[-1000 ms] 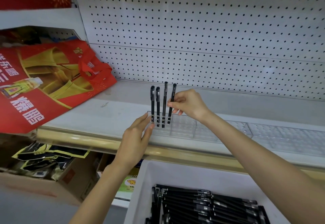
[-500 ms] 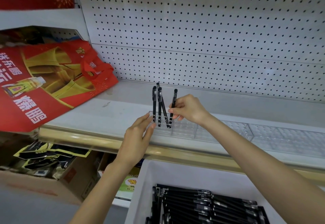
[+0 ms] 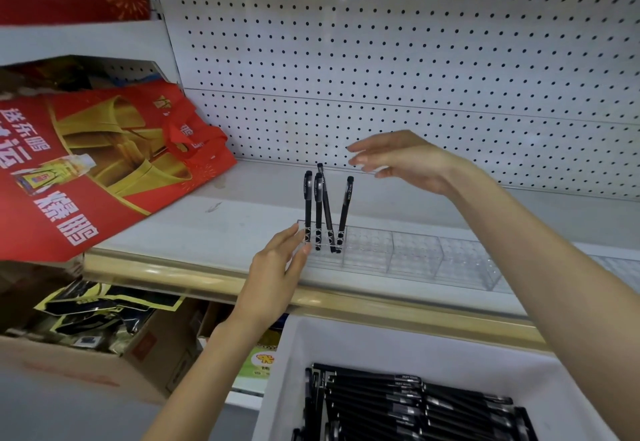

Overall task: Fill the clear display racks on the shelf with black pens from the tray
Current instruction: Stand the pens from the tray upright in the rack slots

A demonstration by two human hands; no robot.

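Several black pens (image 3: 323,210) stand in the left end of the clear display rack (image 3: 391,250) on the shelf; one of them leans to the right. My left hand (image 3: 277,267) touches the rack's left end with straight fingers. Above and to the right of the pens my right hand (image 3: 398,160) hovers with its fingers spread, holding nothing. A white tray (image 3: 346,340) at the bottom holds many more black pens (image 3: 408,406) lying flat.
A red and gold bag (image 3: 104,163) lies on the shelf's left part. White pegboard (image 3: 415,60) backs the shelf. More clear racks (image 3: 616,267) continue to the right. A cardboard box (image 3: 104,364) with dark packets sits below left.
My right hand has let go of the fourth pen and risen up and to the right, its fingers opening. The pens stay in the rack, and my left hand still touches its end.
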